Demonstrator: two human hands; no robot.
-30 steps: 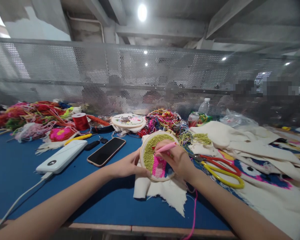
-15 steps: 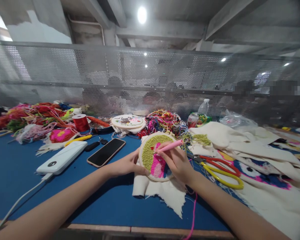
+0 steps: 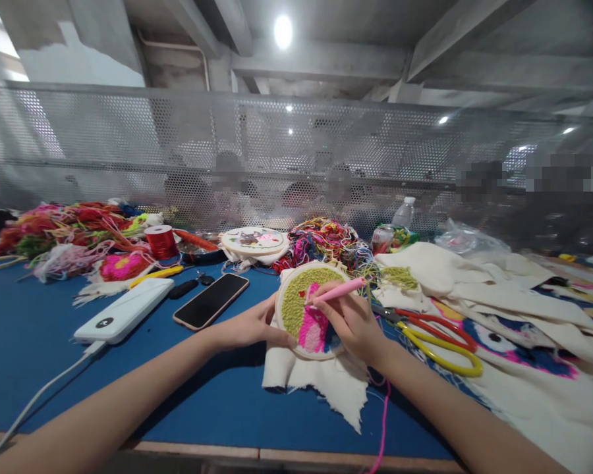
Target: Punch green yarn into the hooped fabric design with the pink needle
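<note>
In front of me, a round embroidery hoop holds cream cloth with looped yarn in olive green, bright pink, pale pink and dark blue. My left hand grips the hoop's left rim, thumb over the front and fingers behind it. Pinched in my right hand is a pink punch needle, slanting up to the right. Its tip is at the top of the pink patch, beside a small red spot. Pink yarn trails below my right wrist onto the table edge.
Scissors with red and yellow handles lie right of the hoop by cream cloths. To the left are a phone, a white power bank with a cable and a red spool. Yarn heaps line the back.
The view has shifted very slightly. Both hands keep their holds, and the punch needle stays at nearly the same spot on the pink patch.
</note>
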